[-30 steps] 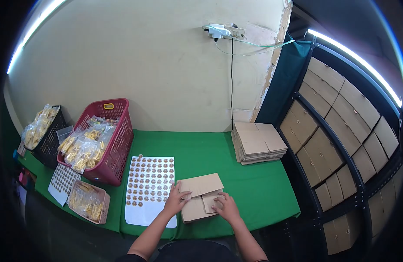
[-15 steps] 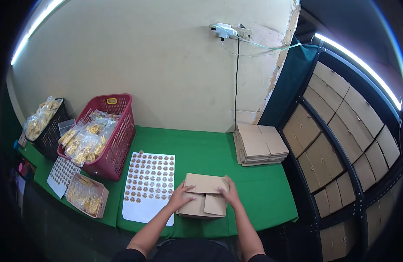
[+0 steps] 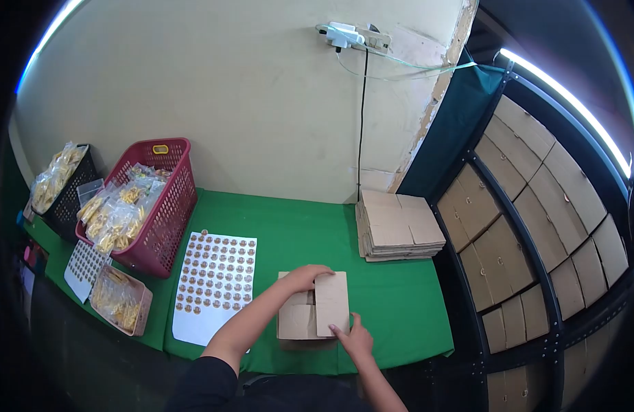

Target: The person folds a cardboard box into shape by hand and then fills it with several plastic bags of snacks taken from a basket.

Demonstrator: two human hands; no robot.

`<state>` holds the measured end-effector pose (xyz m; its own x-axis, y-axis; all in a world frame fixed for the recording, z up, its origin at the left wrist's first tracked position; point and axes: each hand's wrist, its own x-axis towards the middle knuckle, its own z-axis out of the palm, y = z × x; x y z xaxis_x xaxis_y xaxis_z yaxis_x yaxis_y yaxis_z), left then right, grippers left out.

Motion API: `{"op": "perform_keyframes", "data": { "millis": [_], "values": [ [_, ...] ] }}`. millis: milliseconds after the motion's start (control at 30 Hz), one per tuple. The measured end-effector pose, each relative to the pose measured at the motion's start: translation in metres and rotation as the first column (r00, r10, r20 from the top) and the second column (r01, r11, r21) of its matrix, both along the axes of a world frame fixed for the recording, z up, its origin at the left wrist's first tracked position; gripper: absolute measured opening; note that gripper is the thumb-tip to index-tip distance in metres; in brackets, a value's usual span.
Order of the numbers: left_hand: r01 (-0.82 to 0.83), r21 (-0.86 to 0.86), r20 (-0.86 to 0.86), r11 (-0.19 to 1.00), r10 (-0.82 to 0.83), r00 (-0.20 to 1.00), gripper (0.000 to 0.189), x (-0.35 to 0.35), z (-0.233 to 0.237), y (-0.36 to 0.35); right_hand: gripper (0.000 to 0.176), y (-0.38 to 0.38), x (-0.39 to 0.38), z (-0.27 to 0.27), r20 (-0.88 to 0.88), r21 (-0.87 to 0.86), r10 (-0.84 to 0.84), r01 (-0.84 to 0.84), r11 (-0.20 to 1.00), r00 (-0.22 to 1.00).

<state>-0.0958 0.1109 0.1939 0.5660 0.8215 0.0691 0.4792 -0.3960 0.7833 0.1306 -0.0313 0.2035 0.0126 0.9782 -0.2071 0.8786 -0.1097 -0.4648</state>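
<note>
A small brown cardboard box [image 3: 298, 321] stands near the front edge of the green table, its top flaps partly folded over. One long flap [image 3: 332, 305] lies along the right side of its top. My left hand [image 3: 309, 277] reaches across the box's far side, fingers curled at that flap's far end. At the near right corner, my right hand [image 3: 356, 340] grips the box, thumb on the flap and fingers against the side. Left of the box lies a white sheet of round brown stickers [image 3: 217, 278], partly covered by my left forearm.
Flattened cardboard boxes [image 3: 399, 223] are stacked at the back right. A maroon basket [image 3: 183, 223] and a black basket [image 3: 63, 216] hold bagged snacks. A pink tray [image 3: 142, 316] and a second sticker sheet [image 3: 84, 268] sit at left. A shelf of boxes [image 3: 495, 254] rises at right.
My left hand has moved from the box's left side to its far edge. My right hand has come down to the near right corner. A long flap now lies along the right side.
</note>
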Motion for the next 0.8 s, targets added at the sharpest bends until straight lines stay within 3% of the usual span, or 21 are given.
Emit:
{"op": "perform_keyframes", "data": {
  "millis": [33,67,100,167,233,300,367,400,467,533,567,633,667,733,800],
  "values": [
    [-0.072,0.170,-0.154,0.983,0.099,0.983,0.060,-0.002,0.006,-0.006,0.087,0.001,0.002,-0.004,0.043,0.204,0.064,-0.071,0.976,0.997],
    [-0.111,0.345,-0.288,0.932,0.218,0.933,0.062,-0.006,0.013,-0.014,0.087,0.002,0.005,-0.005,0.039,0.198,0.065,-0.072,0.978,0.997],
    [-0.112,0.341,-0.293,0.933,0.219,0.931,0.062,-0.012,0.022,-0.027,0.088,0.006,0.005,0.000,0.053,0.273,0.143,-0.152,0.950,0.988],
    [-0.530,0.187,-0.066,0.827,0.549,0.833,0.060,-0.030,0.034,-0.055,0.089,0.016,0.006,0.005,0.064,0.346,0.224,-0.232,0.909,0.972],
    [-0.750,0.066,0.037,0.658,0.749,0.661,0.061,-0.042,0.015,-0.083,0.091,0.026,0.006,0.006,-0.019,0.003,0.321,-0.321,0.947,0.947],
    [-0.855,0.126,-0.111,0.503,0.864,0.492,0.078,-0.035,-0.004,-0.125,0.093,0.032,0.005,0.014,-0.041,-0.025,0.355,-0.357,0.934,0.934],
    [-0.894,-0.006,-0.153,0.447,0.883,0.443,0.093,-0.025,-0.022,-0.161,0.095,0.042,0.003,0.018,-0.060,-0.049,0.397,-0.399,0.915,0.916],
    [-0.902,-0.001,-0.152,0.431,0.892,0.427,0.093,-0.019,-0.028,-0.174,0.098,0.051,0.002,0.018,-0.074,0.050,0.437,-0.434,0.899,0.896],
    [-0.838,-0.307,0.028,0.451,0.885,0.466,0.098,-0.009,-0.034,-0.191,0.101,0.073,-0.002,0.010,-0.087,0.151,0.495,-0.480,0.864,0.864],
    [-0.808,-0.344,0.109,0.479,0.875,0.472,0.098,-0.005,-0.040,-0.189,0.107,0.101,-0.010,-0.010,-0.370,0.293,0.437,-0.344,0.892,0.820],
    [-0.762,-0.377,0.196,0.527,0.849,0.491,0.098,-0.001,-0.042,-0.187,0.107,0.110,-0.014,-0.021,-0.373,0.294,0.449,-0.356,0.887,0.812],
    [-0.792,-0.373,0.180,0.483,0.875,0.449,0.097,0.004,-0.027,-0.182,0.112,0.122,-0.021,-0.037,-0.571,0.233,0.501,-0.456,0.859,0.650],
    [-0.808,-0.329,0.156,0.489,0.872,0.464,0.096,0.002,-0.022,-0.179,0.112,0.119,-0.023,-0.029,-0.574,0.236,0.507,-0.464,0.854,0.643],
    [-0.822,-0.285,0.128,0.493,0.869,0.477,0.094,-0.006,-0.011,-0.170,0.114,0.103,-0.020,-0.015,-0.423,0.285,0.455,-0.362,0.887,0.783],
    [-0.767,-0.275,0.091,0.580,0.810,0.580,0.090,-0.027,0.016,-0.157,0.111,0.081,-0.014,0.008,-0.438,0.267,0.383,-0.289,0.919,0.813]
  ]
}}
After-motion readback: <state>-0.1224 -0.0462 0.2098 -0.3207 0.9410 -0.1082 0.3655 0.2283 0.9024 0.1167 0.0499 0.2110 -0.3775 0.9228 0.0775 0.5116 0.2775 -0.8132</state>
